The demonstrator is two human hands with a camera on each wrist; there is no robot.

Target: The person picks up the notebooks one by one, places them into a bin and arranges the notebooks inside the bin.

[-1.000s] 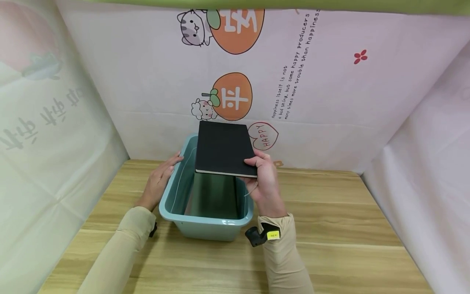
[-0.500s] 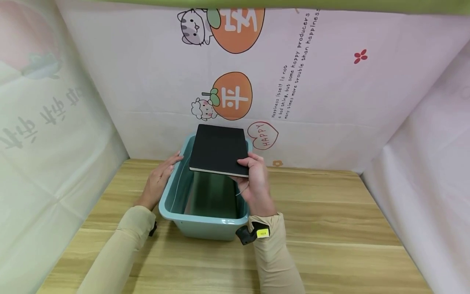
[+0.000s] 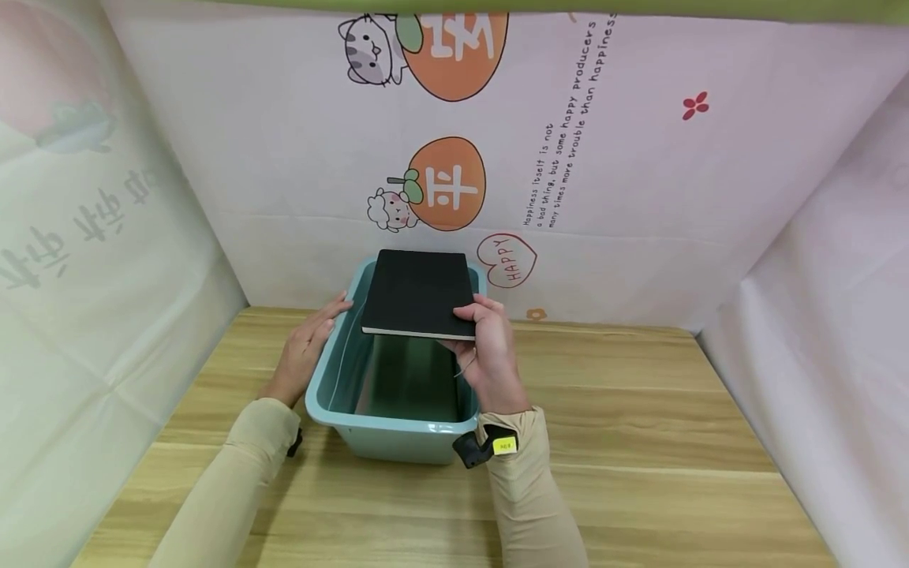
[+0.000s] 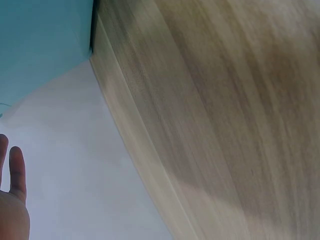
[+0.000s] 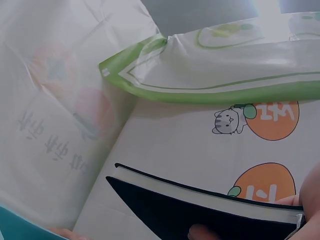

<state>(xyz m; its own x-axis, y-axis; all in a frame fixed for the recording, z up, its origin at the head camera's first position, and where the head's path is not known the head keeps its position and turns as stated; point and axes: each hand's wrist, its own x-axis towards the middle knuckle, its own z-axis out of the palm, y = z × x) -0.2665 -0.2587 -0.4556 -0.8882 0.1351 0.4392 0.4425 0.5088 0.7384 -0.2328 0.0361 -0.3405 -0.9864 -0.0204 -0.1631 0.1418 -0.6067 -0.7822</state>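
Observation:
A black notebook [image 3: 417, 292] with pale page edges is held level above a blue plastic bin [image 3: 405, 438]. My right hand [image 3: 493, 355] pinches its near right corner, thumb on the cover and fingers beneath. In the right wrist view the notebook's [image 5: 175, 205] page edge shows, with a thin ribbon at the corner. My left hand [image 3: 301, 351] rests with extended fingers against the bin's left rim. Inside the bin lies a dark flat thing [image 3: 415, 379], partly hidden by the notebook; its kind I cannot tell.
The bin stands on a wood-grain table [image 3: 625, 442]. A white printed cloth [image 3: 618, 158] hangs at the back and both sides. A green-edged cloth [image 5: 210, 95] spans the top.
My right hand has carried the notebook leftward and slightly lower over the bin. The left hand has stayed at the rim.

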